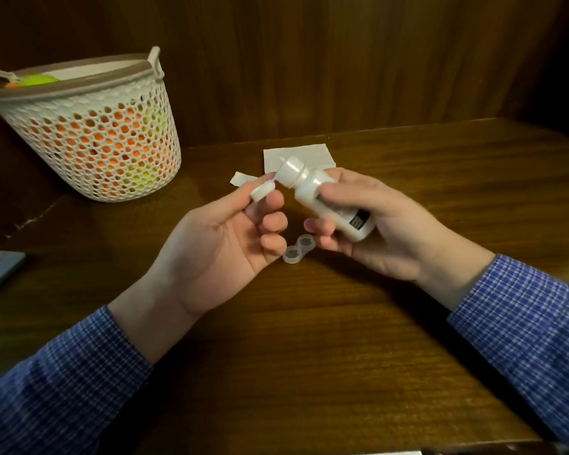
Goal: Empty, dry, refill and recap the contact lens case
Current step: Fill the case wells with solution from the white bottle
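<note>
Your right hand (368, 224) grips the white solution bottle (326, 200), tilted, nozzle end toward the left. Your left hand (230, 231) pinches a small white cap (262, 191) between thumb and forefinger just beside the nozzle; other fingers loosely curled. The contact lens case (298, 249) lies uncapped on the wooden table (309, 323), below and between the hands, both wells exposed. Tissue (298, 156) sits behind the bottle, a scrap beside it. Judgement: emptying and drying look finished; cannot tell whether the wells hold fluid. Refill either pending or just done; recapping the case remains. Case lids not visible
</note>
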`<state>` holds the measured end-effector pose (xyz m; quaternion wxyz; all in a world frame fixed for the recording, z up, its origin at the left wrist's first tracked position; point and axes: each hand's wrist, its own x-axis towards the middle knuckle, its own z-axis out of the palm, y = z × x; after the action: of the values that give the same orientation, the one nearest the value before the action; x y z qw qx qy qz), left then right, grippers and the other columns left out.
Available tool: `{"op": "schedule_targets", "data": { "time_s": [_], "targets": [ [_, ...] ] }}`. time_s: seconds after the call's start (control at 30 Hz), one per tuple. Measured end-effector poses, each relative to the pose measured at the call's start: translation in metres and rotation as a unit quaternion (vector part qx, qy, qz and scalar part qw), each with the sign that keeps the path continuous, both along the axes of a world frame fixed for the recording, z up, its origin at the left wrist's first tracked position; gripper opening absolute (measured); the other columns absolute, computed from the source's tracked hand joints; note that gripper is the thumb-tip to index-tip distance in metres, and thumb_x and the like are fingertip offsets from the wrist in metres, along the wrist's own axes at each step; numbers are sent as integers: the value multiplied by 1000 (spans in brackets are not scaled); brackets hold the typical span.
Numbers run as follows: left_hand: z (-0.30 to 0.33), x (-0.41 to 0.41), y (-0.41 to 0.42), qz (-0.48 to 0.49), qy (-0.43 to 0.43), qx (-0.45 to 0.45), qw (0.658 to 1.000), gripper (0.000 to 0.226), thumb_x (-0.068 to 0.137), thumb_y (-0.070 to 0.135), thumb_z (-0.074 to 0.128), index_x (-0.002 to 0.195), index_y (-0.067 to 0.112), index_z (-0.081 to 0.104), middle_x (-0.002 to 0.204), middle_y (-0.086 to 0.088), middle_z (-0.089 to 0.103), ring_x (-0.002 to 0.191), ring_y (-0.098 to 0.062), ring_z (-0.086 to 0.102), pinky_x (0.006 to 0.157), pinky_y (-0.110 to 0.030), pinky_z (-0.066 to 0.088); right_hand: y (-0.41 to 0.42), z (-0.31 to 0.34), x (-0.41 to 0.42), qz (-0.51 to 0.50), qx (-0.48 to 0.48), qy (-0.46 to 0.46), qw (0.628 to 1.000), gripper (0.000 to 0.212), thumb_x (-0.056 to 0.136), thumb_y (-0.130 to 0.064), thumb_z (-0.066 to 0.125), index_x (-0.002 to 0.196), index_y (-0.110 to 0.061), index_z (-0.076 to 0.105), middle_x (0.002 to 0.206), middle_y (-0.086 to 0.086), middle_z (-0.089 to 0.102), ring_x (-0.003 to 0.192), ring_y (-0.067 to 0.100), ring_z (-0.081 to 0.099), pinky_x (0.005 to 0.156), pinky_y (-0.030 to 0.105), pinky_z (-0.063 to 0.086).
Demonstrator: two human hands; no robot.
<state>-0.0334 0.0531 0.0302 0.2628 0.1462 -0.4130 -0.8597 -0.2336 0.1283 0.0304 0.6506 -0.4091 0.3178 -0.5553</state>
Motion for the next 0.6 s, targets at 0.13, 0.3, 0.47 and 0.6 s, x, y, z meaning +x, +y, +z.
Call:
{"op": "schedule_targets", "data": {
  "time_s": [0.13, 0.3, 0.47, 0.6],
  "targets": [
    [-7, -4, 0, 19, -4, -45, 999, 48, 90, 30, 62, 137, 20, 59, 101, 4, 73, 71, -6, 62, 59, -21, 50, -1, -8, 0, 1, 70, -184, 980, 69, 78, -11, 74, 143, -6, 53, 109, 14, 64, 66, 14, 62, 64, 26, 60],
    [-13, -14, 7, 71, -48, -108, 990, 25, 83, 34, 70, 106, 29, 80, 95, 7, 72, 67, -5, 61, 60, -20, 50, -5, -17, 1, 3, 100, -284, 954, 77, 86, -9, 70, 156, -14, 40, 131, 14, 56, 66, 9, 59, 71, 19, 55],
    [-23, -11, 1, 226, -208, -337, 890, 17, 94, 37, 64, 97, 32, 79, 86, 6, 71, 66, -7, 55, 57, -23, 49, -7, -14, -7, -80, 128, -325, 934, 54, 84, -6, 77, 134, -7, 56, 115, 21, 66, 63, 11, 61, 68, 21, 58],
    [-37, -11, 3, 211, -372, -557, 712, 45, 87, 33, 76, 130, 34, 64, 101, 17, 63, 75, -1, 55, 64, -16, 46, -9, -12, -11, -153, 160, -341, 914, 55, 82, -15, 84, 130, -7, 60, 106, 21, 71, 68, 13, 62, 71, 21, 58]
  ]
}}
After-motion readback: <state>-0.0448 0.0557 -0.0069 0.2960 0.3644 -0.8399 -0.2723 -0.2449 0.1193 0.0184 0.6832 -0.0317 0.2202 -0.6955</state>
